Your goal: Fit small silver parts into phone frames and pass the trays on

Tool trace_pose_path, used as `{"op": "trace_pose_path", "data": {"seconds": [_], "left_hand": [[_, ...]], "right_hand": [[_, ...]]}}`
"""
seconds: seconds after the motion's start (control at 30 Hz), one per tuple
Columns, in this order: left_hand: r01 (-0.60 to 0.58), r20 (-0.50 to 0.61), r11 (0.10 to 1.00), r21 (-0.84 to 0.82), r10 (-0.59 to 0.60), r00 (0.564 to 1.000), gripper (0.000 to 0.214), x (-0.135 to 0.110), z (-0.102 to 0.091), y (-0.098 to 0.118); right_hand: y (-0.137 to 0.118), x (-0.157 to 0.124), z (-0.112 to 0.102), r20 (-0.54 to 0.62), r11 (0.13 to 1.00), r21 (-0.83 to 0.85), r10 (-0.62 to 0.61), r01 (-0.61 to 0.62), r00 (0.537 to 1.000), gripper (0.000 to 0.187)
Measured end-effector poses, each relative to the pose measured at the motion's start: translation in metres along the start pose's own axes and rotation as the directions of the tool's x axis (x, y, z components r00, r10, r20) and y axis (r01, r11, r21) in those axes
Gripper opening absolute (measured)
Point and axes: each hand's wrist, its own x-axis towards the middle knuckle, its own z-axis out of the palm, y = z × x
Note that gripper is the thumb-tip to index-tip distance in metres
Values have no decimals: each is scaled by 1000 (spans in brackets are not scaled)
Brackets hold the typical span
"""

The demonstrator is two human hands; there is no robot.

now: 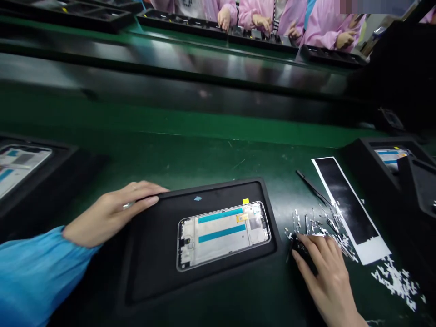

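My left hand (117,211) is closed on the far left rim of a black foam tray (153,268), thumb on top of the rim. In the tray's right part lies a phone frame (221,250), its silver inner side up, with two blue strips and a yellow tab. To the right of the tray, my right hand (327,268) is closed with its fingertips on a small black object (299,247), too dark to name. The fingertips are beside a pile of small black and white pieces (318,225) on the green table.
Behind that pile lies a pair of black tweezers (311,186). A white-edged black sheet (350,204) and white scraps (397,281) are to the right. Trays with phone frames (25,165) stand at both sides. Across the line, people in pink (272,18) work at black trays (184,22).
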Motion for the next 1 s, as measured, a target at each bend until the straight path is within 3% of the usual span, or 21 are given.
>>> {"op": "trace_pose_path", "data": {"seconds": [0.07, 0.17, 0.27, 0.43, 0.57, 0.67, 0.8, 1.0], "left_hand": [[-14, 35, 1000, -25, 15, 999, 29, 4, 3, 0], [-118, -47, 992, 44, 120, 992, 30, 11, 4, 16], [-311, -68, 947, 81, 317, 946, 27, 10, 7, 48], [-504, 52, 839, 202, 505, 861, 27, 6, 28, 98], [-420, 66, 815, 399, 431, 900, 32, 20, 44, 101], [-361, 78, 849, 385, 360, 930, 36, 31, 48, 90], [-404, 131, 852, 334, 382, 915, 45, 25, 50, 86], [-455, 229, 811, 368, 395, 890, 47, 11, 45, 101]], "right_hand": [[1, 0, 3, 36, 1000, -25, 15, -14, 999, 22], [2, 3, 5, 65, 1000, -15, 21, -21, 998, 21], [2, 7, 2, 117, 999, -10, 32, -31, 993, 19], [4, 12, 0, 181, 999, 6, 40, -42, 983, 17], [5, 16, 3, 213, 997, 57, 31, -44, 977, 13], [6, 18, 3, 224, 994, 97, 31, -54, 974, 11], [7, 20, 2, 230, 989, 132, 36, -68, 973, 9], [8, 22, 1, 173, 985, 139, 81, -105, 982, 9]]}}
